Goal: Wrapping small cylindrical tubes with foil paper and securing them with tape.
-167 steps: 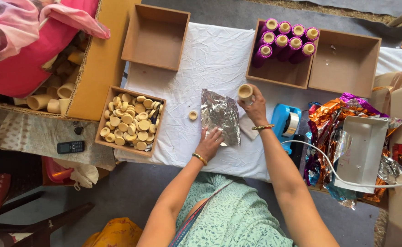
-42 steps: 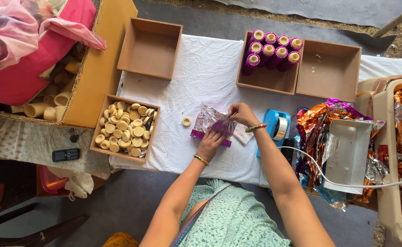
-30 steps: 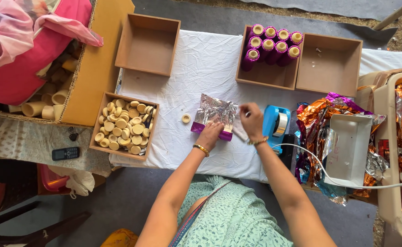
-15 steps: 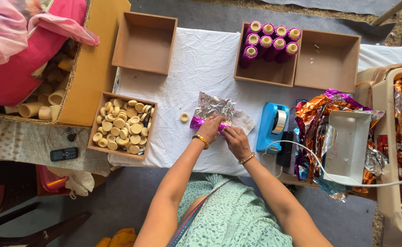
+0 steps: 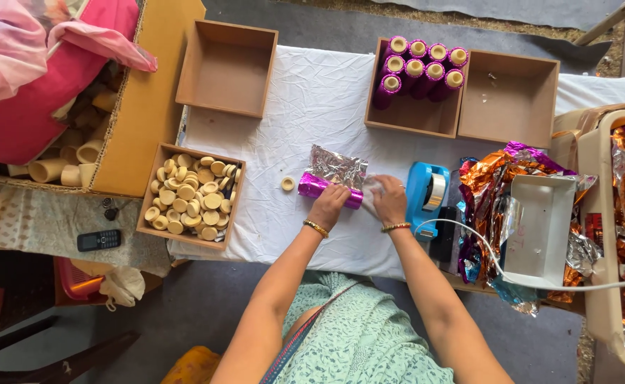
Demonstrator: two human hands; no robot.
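My left hand (image 5: 329, 205) presses down on a tube lying on its side, half rolled in shiny magenta foil (image 5: 314, 186). The silver back of the foil sheet (image 5: 337, 165) spreads out beyond it on the white cloth (image 5: 312, 99). My right hand (image 5: 389, 200) rests at the tube's right end, fingers on the foil edge, beside the blue tape dispenser (image 5: 426, 188). A small beige cap (image 5: 287, 183) lies loose just left of the tube.
A wooden box of several beige caps (image 5: 191, 199) sits at the left. An empty box (image 5: 225, 67) is behind it. A box with several magenta-wrapped tubes (image 5: 417, 65) and another empty box (image 5: 508, 96) stand at the back right. Foil sheets (image 5: 494, 178) and a white tray (image 5: 536, 220) lie right.
The bare tube held up earlier has been laid on the foil and rolled toward me. Both hands have come down onto it, and more magenta now shows around the tube.
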